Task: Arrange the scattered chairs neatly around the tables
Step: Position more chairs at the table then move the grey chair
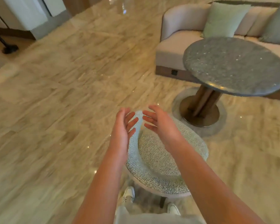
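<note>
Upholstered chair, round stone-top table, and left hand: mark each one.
upholstered chair (158,157), head view, on the seat cushion
round stone-top table (233,65), head view, on the tabletop
left hand (122,126), head view, on the palm

Bare forearms, no sleeves; white sneakers (128,195); pale, possibly grey, trousers (152,218).

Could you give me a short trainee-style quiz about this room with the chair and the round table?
1. True or false: the left hand grips the speckled grey-green upholstered chair.
2. What stands behind the round dark stone table? A) a bed B) a pale cushioned sofa C) a bookshelf
3. Fill in: the right hand's fingers are ____.

Key: 1. False; both hands hover over the chair's backrest, fingers spread. 2. B. 3. Straight, holding nothing.
</note>
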Demonstrator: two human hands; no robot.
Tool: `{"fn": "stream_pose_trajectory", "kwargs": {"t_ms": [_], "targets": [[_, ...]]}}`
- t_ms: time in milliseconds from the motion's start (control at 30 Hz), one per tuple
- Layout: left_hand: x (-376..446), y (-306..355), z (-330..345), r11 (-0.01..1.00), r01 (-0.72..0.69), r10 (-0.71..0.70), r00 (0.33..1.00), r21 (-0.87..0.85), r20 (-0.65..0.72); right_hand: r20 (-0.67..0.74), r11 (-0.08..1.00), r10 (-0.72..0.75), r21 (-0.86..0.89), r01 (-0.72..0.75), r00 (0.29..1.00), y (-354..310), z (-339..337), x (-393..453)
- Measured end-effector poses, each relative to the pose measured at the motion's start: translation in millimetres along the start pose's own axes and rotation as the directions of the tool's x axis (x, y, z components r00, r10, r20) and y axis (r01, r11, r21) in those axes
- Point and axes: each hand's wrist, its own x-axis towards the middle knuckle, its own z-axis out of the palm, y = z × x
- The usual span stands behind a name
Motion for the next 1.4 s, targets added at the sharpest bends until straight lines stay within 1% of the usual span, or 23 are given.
{"fn": "stream_pose_trajectory", "kwargs": {"t_ms": [67, 133, 233, 367, 500, 633, 767, 833, 933, 1100, 1200, 1300, 1400], "targets": [[20.1, 9.1, -1.8, 0.998, 0.033, -0.039, 0.991, 0.050, 0.127, -0.125, 0.999, -0.019, 0.042, 0.024, 0.992, 0.5, 6.3, 1.4], [33.8, 17.0, -2.7, 0.995, 0.044, -0.064, 0.973, 0.093, 0.223, -0.219, 0.995, -0.029, 0.088, 0.049, 0.975, 2.6, 12.4, -1.7], [41.6, 25.6, -2.0, 0.983, 0.018, -0.084, 0.930, 0.185, 0.357, -0.336, 0.989, -0.033, 0.124, 0.079, 0.941, 11.6, 20.9, -12.1], [38.2, 22.3, -9.8, 0.974, 0.022, -0.127, 0.878, 0.225, 0.461, -0.443, 0.983, -0.044, 0.143, 0.119, 0.896, 29.2, 26.3, -28.3], [23.7, 9.8, -18.6, 0.960, 0.056, -0.198, 0.826, 0.273, 0.528, -0.520, 0.972, -0.033, 0.183, 0.149, 0.853, 39.6, 27.9, -44.5], [6.0, 0.5, -21.3, 0.951, 0.052, -0.220, 0.805, 0.305, 0.550, -0.545, 0.960, -0.042, 0.211, 0.186, 0.837, 57.6, 26.5, -63.2], [-18.6, -9.0, -34.4, 0.929, 0.023, -0.233, 0.810, 0.368, 0.538, -0.557, 0.934, 0.023, 0.308, 0.181, 0.830, 89.0, 24.6, -83.1], [-25.2, -16.0, -47.9, 0.921, 0.035, -0.247, 0.822, 0.388, 0.512, -0.554, 0.923, 0.059, 0.348, 0.166, 0.831, 106.2, 25.7, -87.6], [-27.8, -25.3, -72.4, 0.917, 0.114, -0.296, 0.836, 0.381, 0.463, -0.558, 0.916, 0.115, 0.380, 0.130, 0.822, 124.0, 30.9, -93.4], [-9.6, -42.3, -94.5, 0.904, 0.274, -0.395, 0.832, 0.329, 0.390, -0.563, 0.940, 0.133, 0.333, 0.076, 0.816, 139.7, 35.5, -103.6], [8.2, -55.9, -93.9, 0.886, 0.311, -0.428, 0.832, 0.343, 0.353, -0.607, 0.943, 0.191, 0.331, 0.027, 0.771, 154.2, 30.0, -102.2], [25.6, -67.1, -90.9, 0.867, 0.269, -0.431, 0.826, 0.419, 0.362, -0.661, 0.943, 0.237, 0.332, -0.006, 0.712, 166.5, 26.2, -94.3], [45.6, -74.7, -92.0, 0.841, 0.234, -0.439, 0.821, 0.487, 0.364, -0.685, 0.926, 0.291, 0.378, -0.016, 0.668, 177.2, 28.4, -83.0]]}}
